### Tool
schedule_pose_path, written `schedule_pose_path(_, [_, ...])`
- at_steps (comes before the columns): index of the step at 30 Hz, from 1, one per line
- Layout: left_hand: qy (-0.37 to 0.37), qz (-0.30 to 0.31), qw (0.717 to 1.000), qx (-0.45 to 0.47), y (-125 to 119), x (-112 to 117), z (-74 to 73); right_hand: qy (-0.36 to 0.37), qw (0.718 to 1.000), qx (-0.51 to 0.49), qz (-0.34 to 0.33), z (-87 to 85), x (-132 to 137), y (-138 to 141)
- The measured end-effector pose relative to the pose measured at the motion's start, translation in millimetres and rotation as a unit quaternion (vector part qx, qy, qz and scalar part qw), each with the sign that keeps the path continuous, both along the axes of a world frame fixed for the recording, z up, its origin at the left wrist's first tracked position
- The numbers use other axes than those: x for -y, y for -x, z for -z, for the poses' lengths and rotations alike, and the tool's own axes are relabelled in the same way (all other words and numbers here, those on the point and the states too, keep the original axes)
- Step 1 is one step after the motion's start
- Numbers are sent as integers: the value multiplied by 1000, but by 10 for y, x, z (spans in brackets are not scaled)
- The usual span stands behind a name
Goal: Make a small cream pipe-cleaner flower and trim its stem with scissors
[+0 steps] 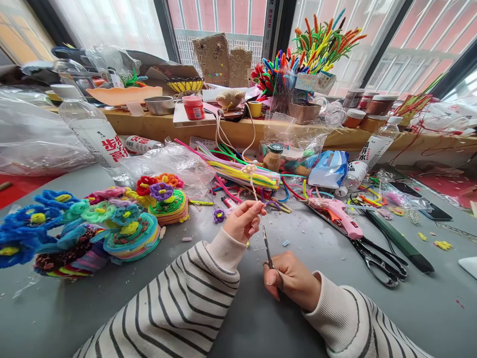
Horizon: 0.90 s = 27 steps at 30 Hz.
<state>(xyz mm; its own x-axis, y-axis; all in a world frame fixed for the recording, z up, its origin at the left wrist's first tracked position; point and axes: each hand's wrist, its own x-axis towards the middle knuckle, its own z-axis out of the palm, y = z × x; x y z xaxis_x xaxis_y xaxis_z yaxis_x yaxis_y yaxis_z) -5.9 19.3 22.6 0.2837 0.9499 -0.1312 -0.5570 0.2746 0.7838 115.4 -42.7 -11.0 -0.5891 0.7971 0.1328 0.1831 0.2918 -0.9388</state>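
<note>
My left hand point(246, 219) pinches a thin, pale twisted stem point(253, 190) between thumb and fingers. At its top sits a small cream flower point(249, 170), which looks made of pipe cleaner. Below, my right hand point(292, 278) grips a pair of small scissors point(267, 249) by the handles, with the blades pointing up. The blade tips reach the lower end of the stem just under my left hand. Whether the blades touch it I cannot tell. Behind the flower lies a bundle of yellow and pink pipe cleaners point(242, 174).
Left on the grey table point(208, 298) stand colourful pipe-cleaner flowers point(37, 219) and round striped bases point(132, 241). To the right lie a pink glue gun point(337, 211), black-handled scissors point(382, 268) and a dark green strip point(404, 243). Bottles, a jar point(273, 158) and plastic wrapping crowd the back.
</note>
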Motion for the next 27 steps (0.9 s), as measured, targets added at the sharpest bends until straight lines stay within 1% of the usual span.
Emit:
schedule_pose_path(2, [-2, -2, 1000, 2, 1, -1, 4, 5, 1000, -1, -6, 3, 4, 0])
schedule_pose_path(10, [6, -8, 1000, -2, 3, -1, -20, -8, 1000, 1, 6, 14, 6, 2])
schedule_pose_path(13, [7, -10, 1000, 2, 10, -2, -25, 0, 1000, 7, 9, 2, 3, 0])
schedule_pose_path(20, [18, 4, 1000, -3, 0, 3, -23, 1, 999, 23, -23, -101, 22, -9])
schedule_pose_path(27, [23, 12, 1000, -5, -7, 3, -19, 9, 998, 37, -42, -73, 26, -14])
